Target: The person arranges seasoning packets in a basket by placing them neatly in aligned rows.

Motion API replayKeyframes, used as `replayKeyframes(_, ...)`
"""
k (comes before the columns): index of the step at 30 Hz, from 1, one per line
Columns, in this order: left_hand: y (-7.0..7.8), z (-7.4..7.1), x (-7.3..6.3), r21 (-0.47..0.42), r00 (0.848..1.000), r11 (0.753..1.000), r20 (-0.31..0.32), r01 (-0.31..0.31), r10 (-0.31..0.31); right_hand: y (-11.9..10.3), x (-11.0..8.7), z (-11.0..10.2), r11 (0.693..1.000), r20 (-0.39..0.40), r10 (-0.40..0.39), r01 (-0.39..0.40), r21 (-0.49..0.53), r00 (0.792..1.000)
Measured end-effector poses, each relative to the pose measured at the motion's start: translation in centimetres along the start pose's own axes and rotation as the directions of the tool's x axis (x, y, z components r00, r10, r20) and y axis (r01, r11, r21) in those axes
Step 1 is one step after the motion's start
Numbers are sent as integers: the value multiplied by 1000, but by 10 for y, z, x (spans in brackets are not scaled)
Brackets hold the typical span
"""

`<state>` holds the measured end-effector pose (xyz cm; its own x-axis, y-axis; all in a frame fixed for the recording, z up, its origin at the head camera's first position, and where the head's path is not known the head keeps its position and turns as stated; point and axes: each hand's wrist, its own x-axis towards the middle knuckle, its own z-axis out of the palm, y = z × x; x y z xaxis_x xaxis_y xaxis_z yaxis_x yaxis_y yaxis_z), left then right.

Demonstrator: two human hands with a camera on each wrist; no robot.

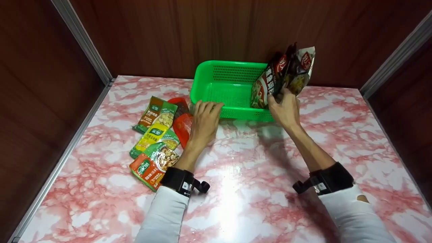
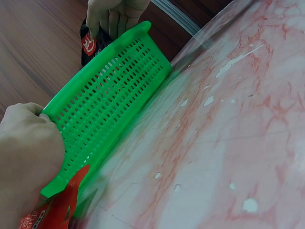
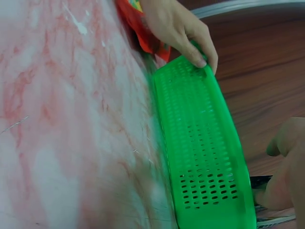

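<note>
The right hand (image 1: 287, 108) pinched dark packets (image 1: 275, 76) low down, their tops rising above the grip, at the right end of the green basket (image 1: 201, 79); the left hand (image 1: 205, 123) gripped its near rim. One packet bore white Chinese characters.

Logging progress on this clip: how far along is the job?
Seemingly done: the basket is set on the table.

In hand: the right hand grips at least one dark packet at the basket's right end; the left hand holds its near rim.

Perhaps left: the bright packets left of the basket, if they belong inside.
</note>
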<state>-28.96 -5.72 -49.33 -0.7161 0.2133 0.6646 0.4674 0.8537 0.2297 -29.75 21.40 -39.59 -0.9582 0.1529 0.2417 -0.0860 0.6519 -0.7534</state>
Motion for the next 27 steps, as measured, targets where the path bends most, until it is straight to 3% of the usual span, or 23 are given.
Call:
replayKeyframes(10,1,-2,0,10,999,1000,36,17,-18,5,-13,-8,1000,3,4,-4,19,1000)
replayKeyframes(14,-1,1,-1,-43,999,999,27,23,-22,8,-17,-10,998,-29,-40,41,39,999)
replayKeyframes(18,-1,1,-1,-24,1000,1000,20,13,-12,13,-24,-10,990,-95,-130,134,33,987)
replayKeyframes(22,1,-2,0,-4,999,1000,30,15,-15,17,-31,-8,952,-121,-303,306,6,945)
replayKeyframes(25,2,-3,0,-5,999,1000,40,23,-22,21,-34,-4,889,-78,-457,457,-23,886)
replayKeyframes(27,2,-3,0,-4,999,1000,41,24,-24,25,-36,-1,835,-35,-549,547,-57,835)
